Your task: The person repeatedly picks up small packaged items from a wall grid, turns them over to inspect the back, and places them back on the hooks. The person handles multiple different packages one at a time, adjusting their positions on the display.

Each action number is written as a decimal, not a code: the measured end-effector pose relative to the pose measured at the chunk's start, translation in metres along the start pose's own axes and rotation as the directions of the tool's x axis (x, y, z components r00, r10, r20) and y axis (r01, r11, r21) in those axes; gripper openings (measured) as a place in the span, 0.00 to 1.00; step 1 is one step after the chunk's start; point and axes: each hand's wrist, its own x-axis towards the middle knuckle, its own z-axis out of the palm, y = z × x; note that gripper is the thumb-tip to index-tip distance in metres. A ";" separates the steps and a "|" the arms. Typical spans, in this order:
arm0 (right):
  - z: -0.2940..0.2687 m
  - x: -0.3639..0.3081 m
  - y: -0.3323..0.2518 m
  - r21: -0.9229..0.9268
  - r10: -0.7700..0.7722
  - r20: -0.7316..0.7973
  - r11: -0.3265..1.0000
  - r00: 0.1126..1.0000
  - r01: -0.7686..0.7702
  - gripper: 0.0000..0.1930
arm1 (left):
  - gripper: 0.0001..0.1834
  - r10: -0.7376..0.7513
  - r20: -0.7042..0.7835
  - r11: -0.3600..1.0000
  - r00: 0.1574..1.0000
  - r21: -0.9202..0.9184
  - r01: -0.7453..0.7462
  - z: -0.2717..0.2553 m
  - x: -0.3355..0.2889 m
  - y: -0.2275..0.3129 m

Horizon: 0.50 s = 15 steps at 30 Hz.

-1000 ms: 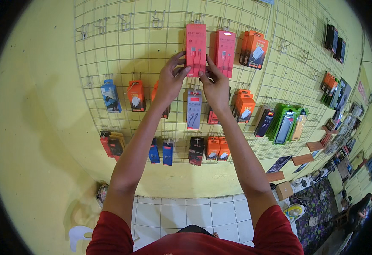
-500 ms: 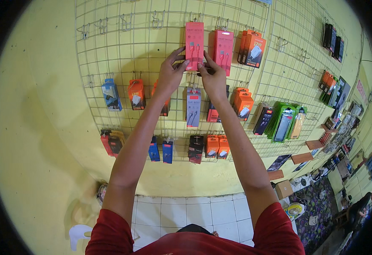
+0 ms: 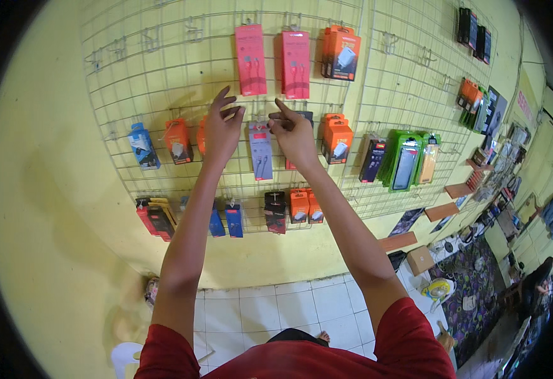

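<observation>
Two pink charging-cable boxes, a left one (image 3: 250, 60) and a right one (image 3: 296, 65), hang side by side from hooks on a wire grid rack (image 3: 213, 74). Just below the left one is my left hand (image 3: 226, 129), empty, its fingers apart and pointing upward. My right hand (image 3: 297, 140) is raised beneath the right pink box, empty too, with fingers apart and bent. Between my hands hangs a greyish-purple cable box (image 3: 261, 153); my right fingers are close to its upper edge, and I cannot tell whether they touch it. Another package is partly hidden behind my right hand.
Orange charger boxes (image 3: 341, 55) hang to the right, with green-edged phone-case packs (image 3: 406, 161) lower down. A blue box (image 3: 143, 146) hangs at left. Small wooden shelves (image 3: 440, 211) jut out at right. White floor tiles (image 3: 295, 309) lie below; another person (image 3: 538, 287) is at far right.
Both hands have let go of the left pink box and dropped below it, opening. The box now hangs from its hook. The whole view has shifted, moving the rack leftward.
</observation>
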 end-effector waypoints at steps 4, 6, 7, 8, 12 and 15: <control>-0.055 -0.064 -0.019 0.027 0.141 0.076 0.989 0.987 -0.144 0.27 | 0.28 -0.051 0.041 0.967 0.998 -0.248 0.060 0.012 -0.059 -0.003; -0.081 -0.106 -0.019 0.181 0.191 0.037 0.964 0.981 -0.195 0.26 | 0.27 -0.086 0.139 0.923 0.987 -0.361 0.131 0.021 -0.104 0.015; -0.096 -0.125 -0.017 0.256 0.221 0.021 0.942 0.975 -0.219 0.25 | 0.26 -0.098 0.212 0.885 0.972 -0.428 0.183 0.031 -0.126 0.020; -0.115 -0.142 -0.013 0.248 0.257 0.001 0.936 0.966 -0.250 0.24 | 0.25 -0.117 0.282 0.862 0.952 -0.448 0.238 0.045 -0.145 0.026; -0.214 -0.201 -0.003 0.197 0.376 -0.140 0.917 0.916 -0.346 0.23 | 0.24 -0.131 0.492 0.775 0.861 -0.490 0.399 0.117 -0.202 0.054; -0.281 -0.231 -0.002 0.167 0.416 -0.256 0.908 0.873 -0.384 0.23 | 0.24 -0.108 0.563 0.755 0.820 -0.490 0.436 0.173 -0.226 0.073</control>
